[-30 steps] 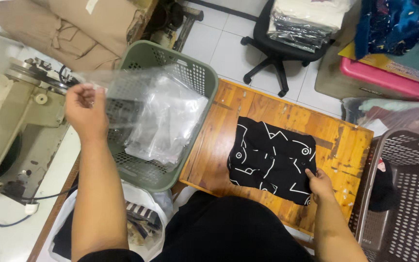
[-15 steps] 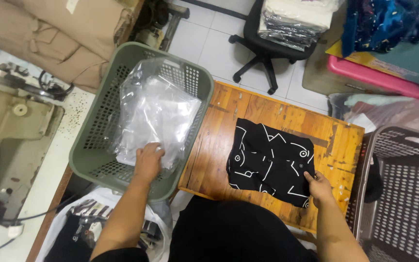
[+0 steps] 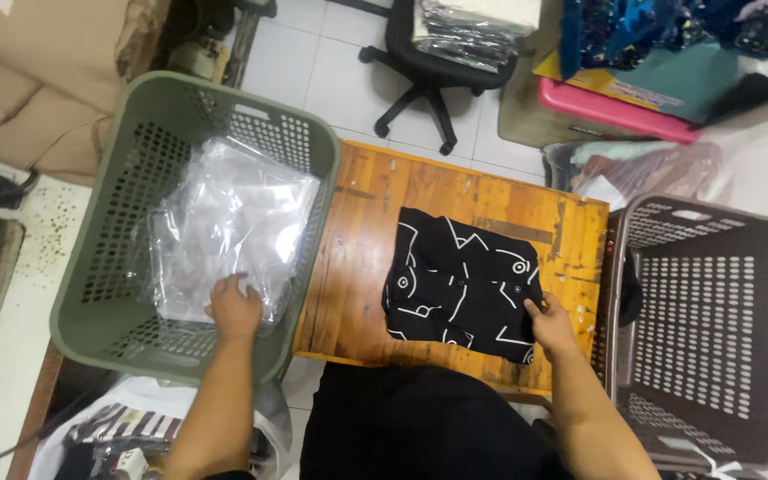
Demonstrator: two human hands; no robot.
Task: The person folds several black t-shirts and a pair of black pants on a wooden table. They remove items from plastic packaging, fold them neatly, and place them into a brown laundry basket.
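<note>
Small wooden table (image 3: pixel 357 267), worn orange planks, on a white tiled floor (image 3: pixel 313 62). On it: folded black garment (image 3: pixel 460 280) with white line print, right of centre; right hand (image 3: pixel 551 325) pinches its near right corner. Left of table: green perforated basket (image 3: pixel 117 222) holding clear plastic bags (image 3: pixel 224 222); left hand (image 3: pixel 235 307) closed on the near edge of the stack. Right: brown perforated basket (image 3: pixel 713 267). Beyond: black office chair (image 3: pixel 428 71), pink bin (image 3: pixel 615 107), tan fabric (image 3: pixel 37 80).
</note>
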